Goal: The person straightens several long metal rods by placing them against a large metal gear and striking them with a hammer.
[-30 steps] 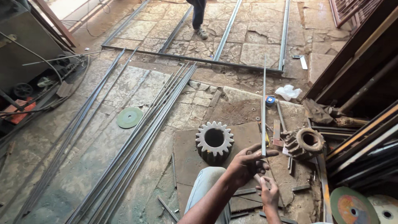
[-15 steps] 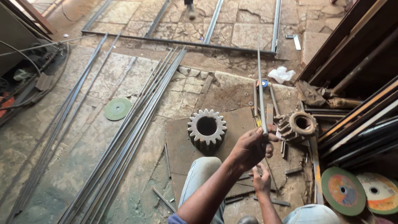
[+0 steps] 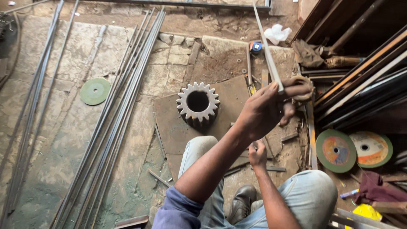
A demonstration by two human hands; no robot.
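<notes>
My left hand [image 3: 265, 112] is raised in front of me, thumb and fingers pinched tight on the lower end of a long, thin, flat grey metal strip [image 3: 267, 48] that runs up and slightly left from my grip to the top edge of the view. My right hand [image 3: 257, 154] sits lower, just above my knees in faded blue jeans [image 3: 316, 195], with its fingers curled; whether it has hold of anything I cannot tell, since its palm faces away. Under both hands lies a rusty brown steel plate [image 3: 169, 123] on the stone floor, and on that plate, left of my left hand and apart from it, stands a heavy pale grey toothed gear with a round bore [image 3: 198, 103]. Further left, a bundle of long thin steel rods [image 3: 123, 106] lies across the paving, with a flat green round grinding disc [image 3: 95, 91] beside it. To my right, near dark stacked metal bars, two more cutting discs [image 3: 354, 149] lie flat, one green with an orange centre, one pale.
</notes>
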